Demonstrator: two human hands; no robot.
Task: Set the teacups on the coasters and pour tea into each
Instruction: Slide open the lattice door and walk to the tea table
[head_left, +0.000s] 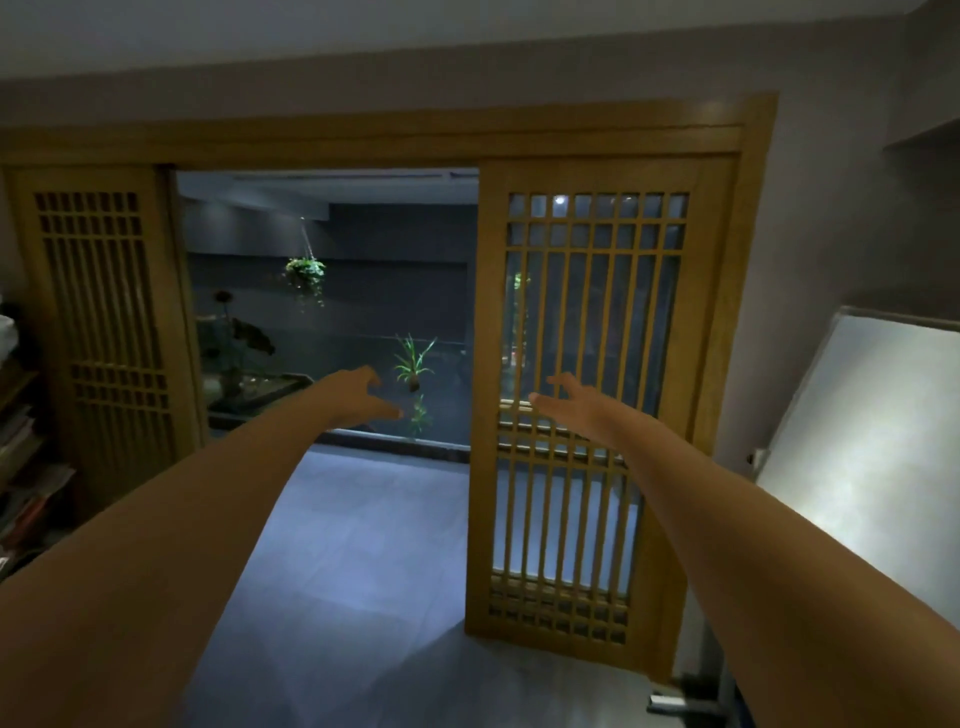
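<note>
Head view: left hand (363, 392) and right hand (571, 402) both stretched out ahead at arm's length, fingers loosely spread, holding nothing, touching nothing. Hands apart from each other, gap between them.

Task things: no teacups, coasters, teapot or table visible anywhere in frame, so I cannot tell where they are. Judgement: task not started, person probably not yet at the tea setup.

Outward from hands: right hand sits in front of the lattice door panel (587, 415), which stands partly across the doorway; second lattice panel (98, 332) at left. Open gap between them shows a dim courtyard with a hanging plant (305, 273), a small leafy plant (413, 361), and a potted arrangement (234, 353).

Risks, as judgement: room is dim, so walking forward could mean bumping the door panel or the leaning whiteboard (872, 447) at right; stacked books (26, 467) at left edge could get knocked.

Counts: hands 2, lattice panels 2, whiteboard 1, hanging plant 1, teacups 0 seen, coasters 0 seen.
</note>
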